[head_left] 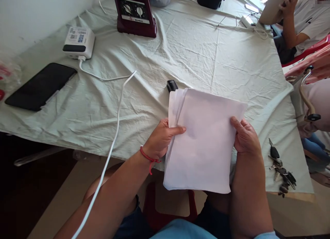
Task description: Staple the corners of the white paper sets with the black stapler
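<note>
Stack of plain white paper sheets (206, 143): held over the near edge of the table (129, 105), which is draped in a pale green creased cloth; upper left corner fanned into several loose layers

Left hand (160, 139), red cord bracelet at the wrist: grips the stack's left edge, thumb laid flat on the top sheet, fingers tucked out of sight beneath the paper

Right hand (244, 137): grips the stack's right edge, thumb on top near the upper corner, fingers hidden behind the sheets

Small black object (171, 85), possibly a stapler or clip: on the cloth just behind the stack's upper left corner, partly covered

White cable (113, 143): runs from the table down past the left forearm

White power bank with printed label (78, 42): far left, another cable plugged in

Flat black phone (41, 86): left, near the power bank

Dark red appliance with two dials (135, 12): far edge

Bunch of keys with black fob (281, 170): right, just beside the right hand

Another person in a white shirt (306, 22): seated at the far right corner
</note>
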{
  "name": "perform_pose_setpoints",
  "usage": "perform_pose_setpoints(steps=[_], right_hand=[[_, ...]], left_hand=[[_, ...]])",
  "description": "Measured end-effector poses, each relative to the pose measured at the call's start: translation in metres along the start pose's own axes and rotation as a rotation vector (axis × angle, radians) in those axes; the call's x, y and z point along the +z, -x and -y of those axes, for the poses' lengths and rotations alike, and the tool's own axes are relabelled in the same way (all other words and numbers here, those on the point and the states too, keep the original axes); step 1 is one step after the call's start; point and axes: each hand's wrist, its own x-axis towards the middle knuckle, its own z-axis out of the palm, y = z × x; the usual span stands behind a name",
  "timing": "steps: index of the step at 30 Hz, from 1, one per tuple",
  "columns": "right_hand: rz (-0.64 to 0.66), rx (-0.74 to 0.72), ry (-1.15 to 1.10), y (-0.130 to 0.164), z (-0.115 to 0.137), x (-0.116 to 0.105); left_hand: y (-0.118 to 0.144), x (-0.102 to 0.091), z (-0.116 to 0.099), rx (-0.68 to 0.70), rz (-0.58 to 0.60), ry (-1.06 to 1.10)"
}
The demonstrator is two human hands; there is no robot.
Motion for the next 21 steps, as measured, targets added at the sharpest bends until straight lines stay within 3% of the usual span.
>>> perform_pose_setpoints(steps=[10,15,21], right_hand=[[0.075,0.089,0.064,0.012,-0.001,-0.001],[0.016,-0.004,0.019,0.01,-0.004,-0.003],[-0.013,-0.082,-0.034,0.011,-0.006,-0.006]], left_hand=[[0.0,-0.002,0.007,0.019,0.107,-0.163],[0.0,-0.003,0.009,-0.006,0.102,-0.272],[0.004,-0.001,0.006,-0.028,0.167,-0.242]])
